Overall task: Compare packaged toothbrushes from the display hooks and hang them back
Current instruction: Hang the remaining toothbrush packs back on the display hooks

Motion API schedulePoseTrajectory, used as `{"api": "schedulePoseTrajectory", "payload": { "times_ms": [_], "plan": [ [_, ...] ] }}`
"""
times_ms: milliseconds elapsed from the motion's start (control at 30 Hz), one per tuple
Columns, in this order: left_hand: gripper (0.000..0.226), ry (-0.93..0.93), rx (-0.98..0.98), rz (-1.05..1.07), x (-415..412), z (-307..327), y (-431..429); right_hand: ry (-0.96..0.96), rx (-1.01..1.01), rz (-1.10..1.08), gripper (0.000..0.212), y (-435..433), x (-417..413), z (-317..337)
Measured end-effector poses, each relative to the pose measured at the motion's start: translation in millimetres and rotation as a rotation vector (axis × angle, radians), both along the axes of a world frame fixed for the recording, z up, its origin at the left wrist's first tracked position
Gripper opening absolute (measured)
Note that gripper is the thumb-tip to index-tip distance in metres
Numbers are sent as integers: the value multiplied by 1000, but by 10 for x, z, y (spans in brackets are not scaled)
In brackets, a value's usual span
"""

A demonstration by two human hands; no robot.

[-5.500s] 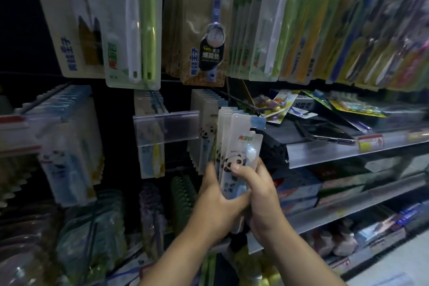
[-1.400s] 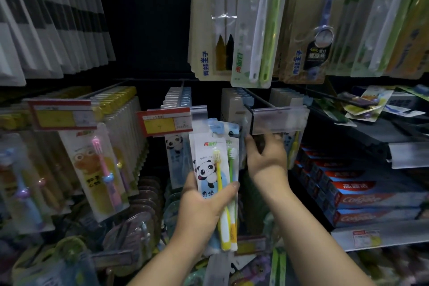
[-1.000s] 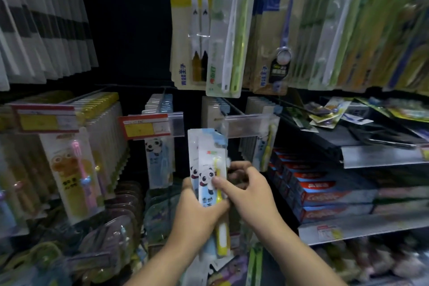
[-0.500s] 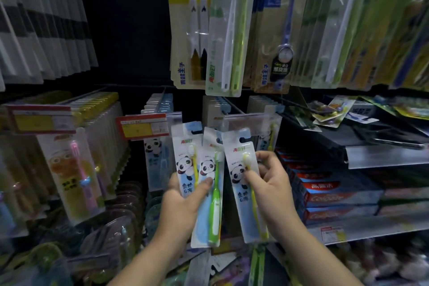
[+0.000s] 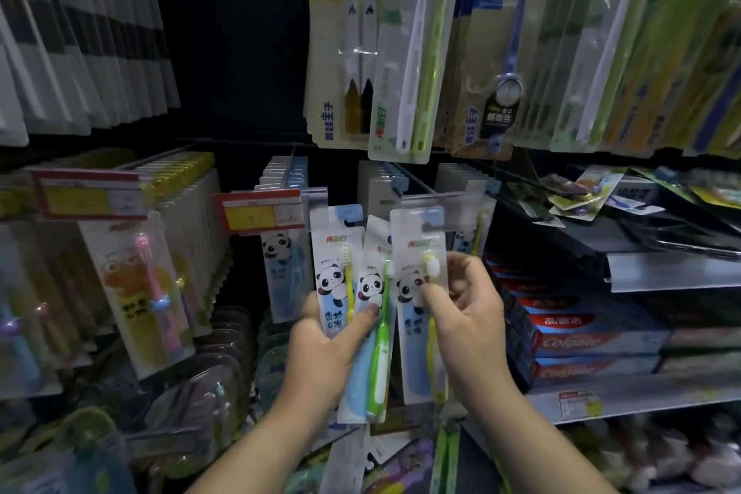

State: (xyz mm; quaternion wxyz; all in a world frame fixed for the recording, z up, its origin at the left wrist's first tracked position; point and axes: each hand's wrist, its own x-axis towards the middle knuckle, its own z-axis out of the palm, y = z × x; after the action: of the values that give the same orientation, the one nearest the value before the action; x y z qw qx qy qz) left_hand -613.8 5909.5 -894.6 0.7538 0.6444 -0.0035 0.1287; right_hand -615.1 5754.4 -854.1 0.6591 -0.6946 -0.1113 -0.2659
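My left hand (image 5: 320, 345) grips two panda toothbrush packs fanned side by side: one with a yellow brush (image 5: 335, 273) and one with a green brush (image 5: 377, 333). My right hand (image 5: 467, 317) pinches a third panda pack (image 5: 417, 253) with a yellow brush, held upright just right of the other two. All three packs are raised in front of the display hooks (image 5: 417, 182), where more panda packs (image 5: 280, 273) hang.
Adult toothbrush packs (image 5: 401, 52) hang overhead. Pink children's brushes (image 5: 136, 293) hang at left behind red and yellow price tags (image 5: 260, 213). Red toothpaste boxes (image 5: 581, 337) fill the shelf at right. Loose packs (image 5: 581, 192) lie on the upper right shelf.
I have taken one pack out of the left-hand stack with my right hand, so the packs now fan out. Over the last half second all three rose slightly.
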Motion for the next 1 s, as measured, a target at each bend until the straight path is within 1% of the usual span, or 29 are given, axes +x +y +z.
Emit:
{"api": "schedulePoseTrajectory", "payload": {
  "times_ms": [133,233,300,400,433,467,533,567,600,667,700,767,800,867,933,1000],
  "plan": [
    [29,-9,-19,13,4,9,2,-25,-49,18,21,31,24,4],
    [30,-3,-24,11,22,-8,-1,-25,-57,-9,27,86,68,4],
    [29,0,-26,19,27,-13,0,27,-10,-39,31,134,143,-16],
    [34,4,-18,41,52,-31,11,110,31,-31,25,202,302,-22],
    [39,12,-32,56,61,-38,18,125,34,-37,23,224,367,-8],
    [49,18,-44,75,72,-41,34,141,37,-51,21,244,447,2],
    [74,29,-53,102,83,-45,59,165,0,-121,27,270,633,-5],
    [82,31,-53,107,82,-43,73,185,-38,-174,33,289,728,-21],
    [87,30,-53,110,94,-62,85,210,-83,-221,43,301,800,-30],
    [94,27,-54,108,86,-60,97,256,-168,-263,72,318,903,-32],
    [101,25,-56,107,99,-75,106,283,-210,-276,75,309,939,-30],
    [109,8,-63,101,96,-73,127,317,-310,-339,63,279,913,-4],
    [109,1,-66,102,91,-72,133,312,-350,-375,58,255,848,4],
    [96,-15,-66,115,46,-5,134,247,-308,-369,49,230,637,-1],
    [77,-23,-53,124,6,44,114,236,-161,-186,37,230,426,-41],
    [57,-12,-56,82,-5,31,78,340,-49,67,28,226,261,-61]
  ]
}}
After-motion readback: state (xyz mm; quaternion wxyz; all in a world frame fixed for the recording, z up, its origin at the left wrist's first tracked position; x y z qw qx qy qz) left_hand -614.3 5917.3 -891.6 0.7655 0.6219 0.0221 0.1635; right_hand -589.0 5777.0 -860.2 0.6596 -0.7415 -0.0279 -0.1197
